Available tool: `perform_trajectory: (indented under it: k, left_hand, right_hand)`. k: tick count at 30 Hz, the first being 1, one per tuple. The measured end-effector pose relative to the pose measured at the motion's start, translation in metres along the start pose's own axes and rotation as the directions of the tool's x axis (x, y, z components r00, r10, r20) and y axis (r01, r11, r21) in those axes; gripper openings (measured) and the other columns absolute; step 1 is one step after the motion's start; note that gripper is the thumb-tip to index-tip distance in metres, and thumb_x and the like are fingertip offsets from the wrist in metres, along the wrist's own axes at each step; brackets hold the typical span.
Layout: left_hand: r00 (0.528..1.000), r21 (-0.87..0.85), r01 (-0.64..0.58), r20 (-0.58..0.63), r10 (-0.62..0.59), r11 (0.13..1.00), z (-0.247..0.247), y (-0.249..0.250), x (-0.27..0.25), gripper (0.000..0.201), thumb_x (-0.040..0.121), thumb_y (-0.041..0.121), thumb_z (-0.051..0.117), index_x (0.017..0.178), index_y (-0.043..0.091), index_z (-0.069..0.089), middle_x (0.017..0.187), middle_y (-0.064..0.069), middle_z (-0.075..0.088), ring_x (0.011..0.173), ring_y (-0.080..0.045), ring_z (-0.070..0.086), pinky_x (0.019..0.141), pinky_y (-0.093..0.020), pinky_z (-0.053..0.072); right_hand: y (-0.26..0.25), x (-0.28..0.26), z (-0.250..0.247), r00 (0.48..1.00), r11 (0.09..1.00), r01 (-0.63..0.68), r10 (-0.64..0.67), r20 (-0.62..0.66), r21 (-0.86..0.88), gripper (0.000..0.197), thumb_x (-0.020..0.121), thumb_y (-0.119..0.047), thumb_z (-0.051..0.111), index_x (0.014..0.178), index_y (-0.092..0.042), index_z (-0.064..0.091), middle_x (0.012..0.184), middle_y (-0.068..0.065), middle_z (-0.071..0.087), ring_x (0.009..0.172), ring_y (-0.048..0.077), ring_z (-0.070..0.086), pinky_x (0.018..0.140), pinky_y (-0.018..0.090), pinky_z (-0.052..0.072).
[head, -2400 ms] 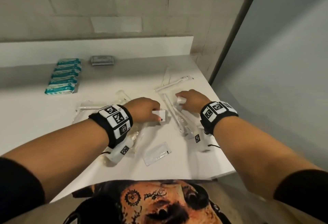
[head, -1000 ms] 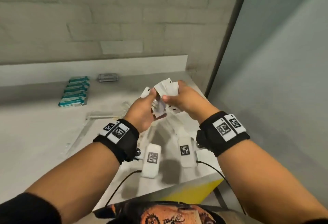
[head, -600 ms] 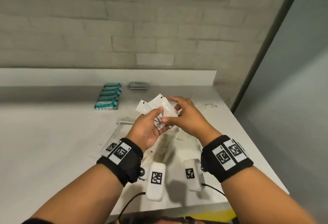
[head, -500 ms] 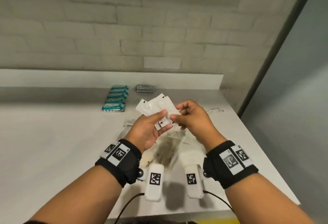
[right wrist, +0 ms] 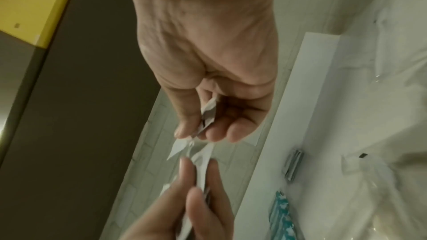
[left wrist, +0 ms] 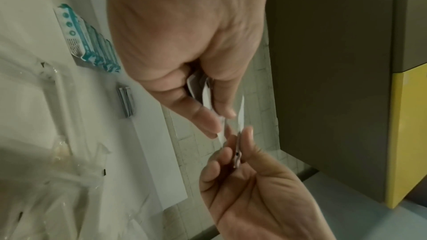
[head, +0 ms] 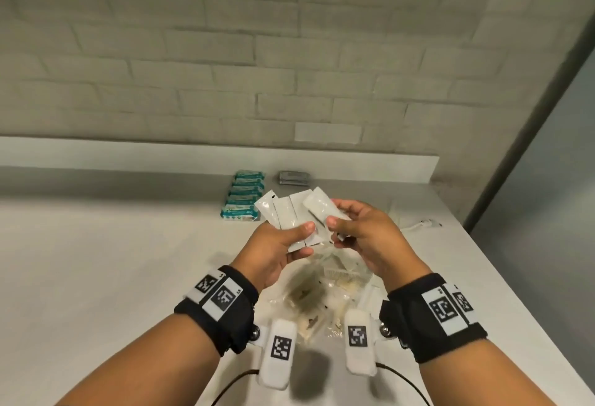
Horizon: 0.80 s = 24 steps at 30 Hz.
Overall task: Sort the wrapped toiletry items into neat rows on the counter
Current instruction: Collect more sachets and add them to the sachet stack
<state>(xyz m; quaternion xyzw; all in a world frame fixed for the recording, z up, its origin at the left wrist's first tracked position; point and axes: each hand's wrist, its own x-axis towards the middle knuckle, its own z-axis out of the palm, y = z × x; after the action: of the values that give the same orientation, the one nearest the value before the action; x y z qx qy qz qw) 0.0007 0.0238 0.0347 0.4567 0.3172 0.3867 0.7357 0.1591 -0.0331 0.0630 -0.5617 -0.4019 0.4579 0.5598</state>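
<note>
White flat sealed sachets (head: 291, 217), several, fanned upright, were pinched at their lower ends between thumb and fingers of the left hand (head: 273, 252), held raised above the pale grey counter (head: 96, 261). One further white sachet (head: 318, 212), rightmost and overlapping the fan, was pinched by thumb and forefinger of the right hand (head: 367, 238); whether a second sachet lay behind it in that hand could not be told. Both hands stood close together, fingertips nearly meeting.

Beyond the left hand, on the counter: a row of teal-and-white wrapped bars (head: 243, 196), laid side by side, running away toward the low white ledge (head: 161, 154) at the back. Just right of that row's far end, beyond both hands: a small stack of grey foil packets (head: 294, 177).

Below and between the wrists: a loose heap of clear plastic wrappers (head: 322, 296), among them a wrapped pale comb (head: 343, 275), lying directly beneath the raised hands. To the right of the right hand: a white wrapped stick-shaped item (head: 421, 224), partly hidden behind that hand.

Behind the ledge: a pale brick wall (head: 225, 51). Black wristbands with printed square markers (head: 222, 306) sat on both wrists; a white marker-bearing unit (head: 278, 349) hung under each.
</note>
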Motion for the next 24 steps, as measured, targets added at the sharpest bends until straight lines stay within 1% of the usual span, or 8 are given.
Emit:
perform_trajectory:
  k: [3, 7, 9, 12, 14, 16, 20, 24]
  left_hand:
    - [0.999, 0.026, 0.000, 0.037, -0.001, 1.000, -0.005, 0.004, 0.000, 0.015, 0.089, 0.010, 0.063, 0.101, 0.016, 0.069, 0.092, -0.002, 0.075, 0.080, -0.012, 0.072, 0.059, -0.021, 0.056]
    - [1.000, 0.007, -0.021, 0.024, 0.020, 1.000, -0.019, 0.009, 0.005, 0.023, 0.094, 0.019, 0.057, 0.115, 0.014, 0.063, 0.109, -0.007, 0.072, 0.097, -0.020, 0.071, 0.074, -0.026, 0.059]
    - [0.997, -0.017, -0.001, 0.072, 0.002, 1.000, -0.020, 0.011, 0.005, 0.027, 0.095, 0.022, 0.053, 0.120, 0.016, 0.060, 0.114, -0.006, 0.071, 0.103, -0.020, 0.069, 0.081, -0.029, 0.058]
    - [0.989, -0.064, 0.001, 0.147, 0.008, 0.998, -0.018, 0.014, 0.004, 0.027, 0.097, 0.020, 0.048, 0.118, 0.011, 0.061, 0.109, -0.007, 0.069, 0.099, -0.020, 0.066, 0.083, -0.032, 0.058]
    - [0.987, -0.091, -0.015, 0.158, 0.029, 0.996, -0.020, 0.017, 0.003, 0.030, 0.098, 0.022, 0.045, 0.121, 0.007, 0.059, 0.111, -0.012, 0.066, 0.101, -0.022, 0.063, 0.084, -0.034, 0.057]
    - [0.986, -0.122, -0.020, 0.165, 0.040, 0.992, -0.027, 0.018, 0.002, 0.038, 0.095, 0.026, 0.047, 0.126, 0.006, 0.056, 0.117, -0.015, 0.065, 0.106, -0.023, 0.062, 0.089, -0.036, 0.055]
    - [0.986, -0.140, -0.039, 0.152, 0.060, 0.989, -0.041, 0.016, 0.000, 0.027, 0.096, 0.020, 0.047, 0.117, 0.013, 0.062, 0.107, -0.006, 0.069, 0.098, -0.016, 0.066, 0.083, -0.034, 0.057]
    - [0.998, -0.129, -0.054, 0.034, 0.058, 0.990, -0.048, 0.016, 0.006, 0.022, 0.096, 0.008, 0.050, 0.097, 0.012, 0.072, 0.101, -0.010, 0.073, 0.092, -0.021, 0.070, 0.077, -0.033, 0.057]
  right_hand:
    - [0.001, -0.005, 0.017, 0.999, 0.990, 0.035, -0.033, 0.018, -0.133, 0.005, 0.083, -0.008, 0.070, 0.082, -0.012, 0.068, 0.065, 0.001, 0.063, 0.059, 0.014, 0.051, 0.058, 0.025, 0.042]
    - [0.005, 0.002, 0.024, 0.914, 0.934, 0.182, -0.276, -0.299, -0.307, 0.018, 0.083, -0.014, 0.070, 0.073, -0.009, 0.056, 0.068, 0.003, 0.056, 0.059, 0.014, 0.048, 0.057, 0.026, 0.040]
    - [0.010, 0.004, 0.030, 0.816, 0.751, 0.252, -0.504, -0.283, -0.610, 0.018, 0.082, -0.016, 0.069, 0.072, -0.011, 0.055, 0.073, -0.001, 0.052, 0.062, 0.014, 0.048, 0.057, 0.026, 0.039]
    - [0.020, 0.005, 0.051, 0.680, 0.225, 0.295, -0.732, 0.039, -0.929, 0.008, 0.075, -0.010, 0.065, 0.073, -0.014, 0.059, 0.077, 0.002, 0.050, 0.065, 0.023, 0.051, 0.058, 0.030, 0.040]
    - [0.022, 0.005, 0.060, 0.646, 0.065, 0.256, -0.754, 0.121, -0.964, 0.004, 0.076, -0.014, 0.057, 0.074, -0.016, 0.060, 0.080, 0.003, 0.054, 0.070, 0.025, 0.052, 0.061, 0.032, 0.040]
    - [0.021, 0.005, 0.066, 0.651, 0.005, 0.248, -0.742, 0.162, -0.969, 0.012, 0.078, -0.019, 0.050, 0.079, -0.018, 0.062, 0.092, 0.001, 0.061, 0.079, 0.026, 0.054, 0.066, 0.034, 0.039]
    - [0.023, 0.006, 0.069, 0.768, 0.030, 0.340, -0.586, 0.259, -0.940, 0.025, 0.077, -0.027, 0.047, 0.095, -0.024, 0.064, 0.121, -0.005, 0.063, 0.104, 0.023, 0.058, 0.079, 0.035, 0.040]
    - [0.027, 0.006, 0.060, 0.890, 0.434, 0.406, -0.386, 0.242, -0.804, 0.047, 0.085, -0.056, 0.051, 0.125, -0.032, 0.058, 0.147, -0.013, 0.038, 0.131, 0.006, 0.038, 0.104, 0.029, 0.033]
